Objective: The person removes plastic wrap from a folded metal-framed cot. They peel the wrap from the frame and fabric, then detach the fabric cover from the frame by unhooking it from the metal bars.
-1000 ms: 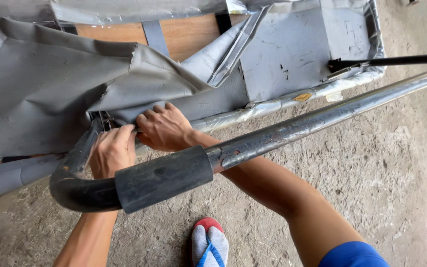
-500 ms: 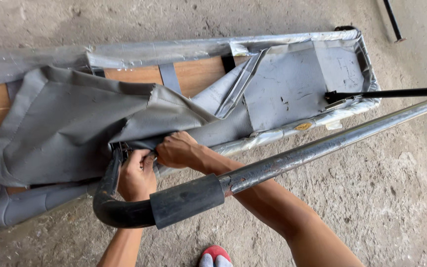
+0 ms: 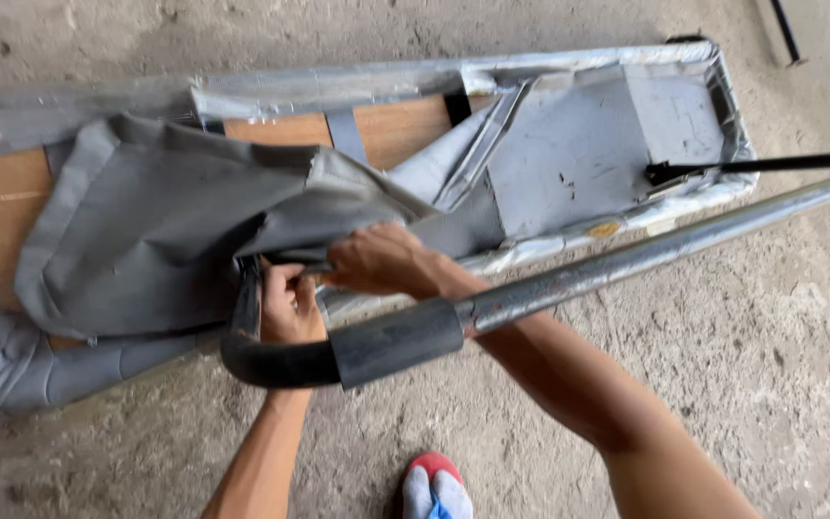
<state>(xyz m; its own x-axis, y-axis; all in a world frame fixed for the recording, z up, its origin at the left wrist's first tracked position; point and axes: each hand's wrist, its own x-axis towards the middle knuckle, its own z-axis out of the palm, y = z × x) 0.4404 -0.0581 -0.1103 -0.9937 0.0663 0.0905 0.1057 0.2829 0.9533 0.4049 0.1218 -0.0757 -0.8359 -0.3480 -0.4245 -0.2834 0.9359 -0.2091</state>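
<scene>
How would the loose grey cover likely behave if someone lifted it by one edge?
The grey cover is probably floppy: it lies in folds and creases over the wooden board. It likely drapes rather than holding its shape. It may not come free, since both hands grip its edge by the frame.

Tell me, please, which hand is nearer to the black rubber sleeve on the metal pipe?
Left. The left hand sits just above the black rubber sleeve; the right hand is farther up on the grey cover.

An upholstery workshop: bare concrete floor, stripped wooden panel, loose grey covering.
</scene>
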